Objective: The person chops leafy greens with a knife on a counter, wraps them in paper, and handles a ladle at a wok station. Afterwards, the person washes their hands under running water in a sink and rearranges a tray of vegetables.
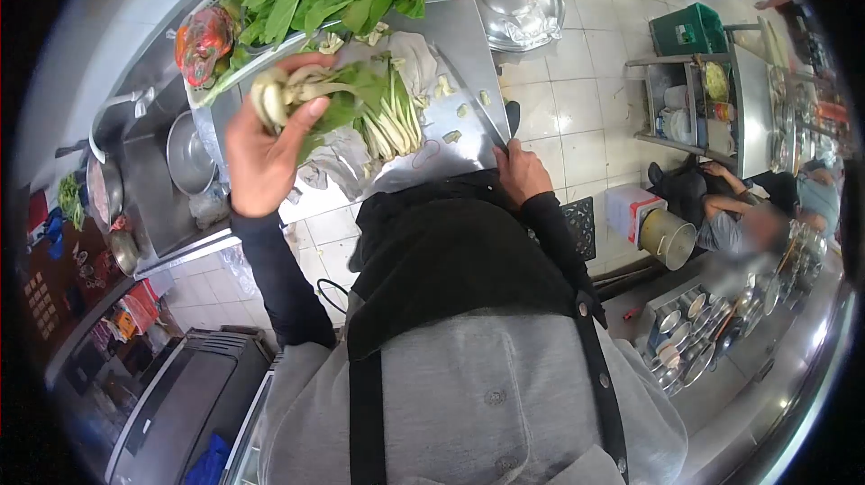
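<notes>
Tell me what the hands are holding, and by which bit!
The left hand holds leafy greens by their pale stems; the right hand holds a knife, seemingly by its handle.

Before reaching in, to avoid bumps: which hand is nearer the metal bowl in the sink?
Left. The left hand, holding leafy stems, is just right of the bowl; the right hand, gripping a knife, is farther right.

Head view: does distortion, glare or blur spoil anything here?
Head view: straight edges bow and the corners are black; head view: pale sheen on the worktop, and blur over the seated person around the head; head view: left hand and right hand remain readable.
</notes>
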Available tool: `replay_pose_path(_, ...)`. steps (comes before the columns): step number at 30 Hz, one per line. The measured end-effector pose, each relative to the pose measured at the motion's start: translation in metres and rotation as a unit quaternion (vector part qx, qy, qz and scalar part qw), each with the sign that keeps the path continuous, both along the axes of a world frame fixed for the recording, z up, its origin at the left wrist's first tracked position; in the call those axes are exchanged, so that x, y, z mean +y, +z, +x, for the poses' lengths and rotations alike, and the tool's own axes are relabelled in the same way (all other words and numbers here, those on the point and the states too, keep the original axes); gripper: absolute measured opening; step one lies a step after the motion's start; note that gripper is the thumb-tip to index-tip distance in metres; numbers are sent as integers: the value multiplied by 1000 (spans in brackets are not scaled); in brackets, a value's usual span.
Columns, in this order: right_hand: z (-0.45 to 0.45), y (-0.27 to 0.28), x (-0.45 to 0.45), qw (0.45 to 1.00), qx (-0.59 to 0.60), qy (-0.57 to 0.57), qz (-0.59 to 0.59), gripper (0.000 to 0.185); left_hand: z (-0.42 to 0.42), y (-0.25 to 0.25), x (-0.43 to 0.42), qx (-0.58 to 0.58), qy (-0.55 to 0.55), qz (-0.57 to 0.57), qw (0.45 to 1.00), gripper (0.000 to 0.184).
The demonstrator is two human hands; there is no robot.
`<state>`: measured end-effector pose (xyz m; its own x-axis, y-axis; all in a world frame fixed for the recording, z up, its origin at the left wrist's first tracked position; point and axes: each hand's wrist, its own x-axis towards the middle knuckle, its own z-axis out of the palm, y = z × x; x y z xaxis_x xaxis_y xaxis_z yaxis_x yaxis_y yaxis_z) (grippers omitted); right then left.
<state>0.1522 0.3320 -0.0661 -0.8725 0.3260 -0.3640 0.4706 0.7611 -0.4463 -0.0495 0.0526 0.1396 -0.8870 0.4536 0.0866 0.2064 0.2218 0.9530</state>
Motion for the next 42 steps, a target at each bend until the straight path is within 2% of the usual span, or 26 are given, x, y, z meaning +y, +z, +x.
replay_pose_path(2,-3,-5,6,1000,22,-1,2,35,15,37,-3,66,54,-142,986,31)
replay_pose_path(3,-6,-5,7,1000,24,-3,10,35,23,46,-2,122,96,-175,972,37)
replay_pose_path(6,-14,-11,15,999,31,9,39,35,32,35,14,297,202,-240,902,47)
replay_pose_path(7,-22,-9,18,999,26,5,32,35,28,5,15,301,200,-232,903,54)
replay_pose_path(8,-25,-8,18,1000,20,-1,22,36,20,-26,12,257,138,-262,920,57)
replay_pose_path(9,-26,-8,17,1000,11,-7,11,36,12,-71,8,226,102,-294,923,55)
replay_pose_path(11,-32,-7,16,1000,26,0,6,36,-1,-174,7,197,41,-304,931,70)
replay_pose_path(12,-36,-7,16,999,35,2,3,36,-3,-181,12,204,25,-293,934,80)
replay_pose_path(15,-43,-8,13,999,44,-10,-6,37,1,-187,5,251,-59,-277,926,91)
replay_pose_path(18,-44,-10,11,998,49,-24,-10,37,2,-179,-6,235,-71,-322,914,90)
replay_pose_path(22,-49,-15,9,999,41,-21,-21,36,-8,-197,-18,276,-88,-370,883,95)
replay_pose_path(23,-49,-16,8,999,44,-19,-16,35,-9,-202,-17,261,-70,-369,889,95)
replay_pose_path(29,-59,10,0,997,57,18,38,33,-15,-206,-13,289,-36,-407,866,71)
replay_pose_path(32,-62,15,-8,994,85,50,55,32,-12,-198,-3,223,13,-398,890,62)
replay_pose_path(35,-61,20,-19,990,108,81,51,32,-10,-199,9,199,35,-394,897,60)
replay_pose_path(38,-63,24,-27,987,115,110,34,31,-7,-211,15,236,63,-422,873,64)
replay_pose_path(42,-60,25,-31,987,89,130,26,30,5,-202,17,280,94,-435,851,75)
